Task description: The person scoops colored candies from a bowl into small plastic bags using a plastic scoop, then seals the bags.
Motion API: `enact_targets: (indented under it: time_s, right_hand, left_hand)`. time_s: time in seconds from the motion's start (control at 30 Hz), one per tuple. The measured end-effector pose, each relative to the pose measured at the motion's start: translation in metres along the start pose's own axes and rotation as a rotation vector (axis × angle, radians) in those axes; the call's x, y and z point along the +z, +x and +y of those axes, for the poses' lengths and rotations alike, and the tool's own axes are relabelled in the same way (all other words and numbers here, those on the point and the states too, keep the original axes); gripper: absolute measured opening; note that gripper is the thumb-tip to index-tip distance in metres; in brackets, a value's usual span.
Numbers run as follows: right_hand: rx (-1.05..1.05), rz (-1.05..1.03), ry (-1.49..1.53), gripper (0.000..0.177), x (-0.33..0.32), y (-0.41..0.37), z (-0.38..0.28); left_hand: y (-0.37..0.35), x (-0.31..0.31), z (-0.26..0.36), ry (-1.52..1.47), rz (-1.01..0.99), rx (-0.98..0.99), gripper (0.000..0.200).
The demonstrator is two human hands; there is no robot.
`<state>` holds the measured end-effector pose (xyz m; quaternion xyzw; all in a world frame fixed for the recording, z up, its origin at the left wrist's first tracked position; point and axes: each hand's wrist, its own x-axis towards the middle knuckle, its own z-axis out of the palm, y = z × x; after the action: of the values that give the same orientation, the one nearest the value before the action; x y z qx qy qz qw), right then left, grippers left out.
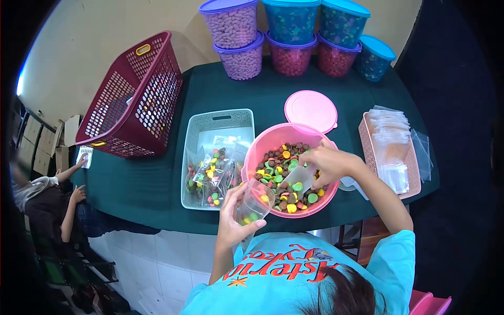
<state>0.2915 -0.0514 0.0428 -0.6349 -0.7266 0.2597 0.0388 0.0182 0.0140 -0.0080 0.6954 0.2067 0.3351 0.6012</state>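
My left hand (231, 216) is closed around a clear plastic pouch (255, 203) with its mouth open. A few yellow, green and red candies lie inside it. The pouch is at the left front rim of a pink tub (252, 144) of round brown, green, yellow and red candies (283, 165). Inside the tub, my right hand (326, 164) grips a translucent scoop (298, 177), its blade down among the candies. Left of the tub, a pale grey-blue basket (191, 131) holds several filled clear bags (212, 176).
A pink basket (415, 181) of empty clear bags (391, 128) stands at the right. Behind the tub lies a pink lid (311, 111). Several lidded candy tubs (291, 60) are stacked at the back. A maroon laundry basket (139, 100) and another person's hand (79, 194) are at the left.
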Motion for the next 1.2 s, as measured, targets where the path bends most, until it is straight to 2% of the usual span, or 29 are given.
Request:
enact_targets:
  time_s: [0.23, 0.3, 0.47, 0.53, 0.7, 0.77, 0.8, 0.87, 1.0, 1.07, 1.13, 1.2]
  right_hand:
    - [-0.051, -0.039, 0.100, 0.054, 0.004, 0.012, 0.011]
    - [-0.087, 0.036, 0.194, 0.057, -0.007, 0.008, 0.015]
    - [-0.091, 0.150, 0.168, 0.053, -0.048, -0.002, 0.011]
    - [-0.063, 0.127, 0.093, 0.058, -0.068, -0.008, -0.005]
    - [-0.046, 0.094, -0.163, 0.050, -0.087, -0.012, -0.063]
    - [-0.118, 0.132, -0.478, 0.043, -0.076, -0.012, -0.089]
    - [-0.148, 0.225, -0.562, 0.034, -0.065, -0.013, -0.099]
    - [-0.173, 0.346, -0.639, 0.029, -0.048, -0.015, -0.114]
    - [-0.097, 0.335, -0.634, 0.028, -0.049, -0.027, -0.123]
    - [-0.107, 0.470, -0.572, 0.029, -0.055, -0.034, -0.113]
    - [-0.052, 0.439, -0.515, 0.033, -0.061, -0.040, -0.104]
    - [-0.008, 0.474, -0.436, 0.038, -0.064, -0.045, -0.093]
  left_hand:
    - [0.007, -0.005, -0.001, 0.001, 0.009, 0.022, 0.082]
    - [0.009, -0.006, -0.003, 0.004, 0.020, 0.032, 0.082]
    - [0.020, -0.001, 0.003, 0.268, 0.022, 0.041, 0.083]
    - [0.025, 0.003, 0.012, 0.332, 0.033, 0.071, 0.080]
    - [0.030, 0.013, 0.025, 0.433, 0.040, 0.124, 0.078]
    - [0.029, 0.017, 0.026, 0.471, 0.010, 0.162, 0.079]
    - [0.028, 0.018, 0.027, 0.469, 0.012, 0.162, 0.079]
    - [0.025, 0.019, 0.028, 0.425, 0.021, 0.124, 0.079]
    - [0.018, 0.020, 0.024, 0.345, 0.040, 0.123, 0.079]
    - [0.016, 0.016, 0.014, 0.319, 0.071, 0.184, 0.078]
    - [0.010, 0.010, 0.004, 0.230, 0.070, 0.137, 0.076]
    - [0.006, 0.004, -0.002, -0.026, 0.072, 0.101, 0.074]
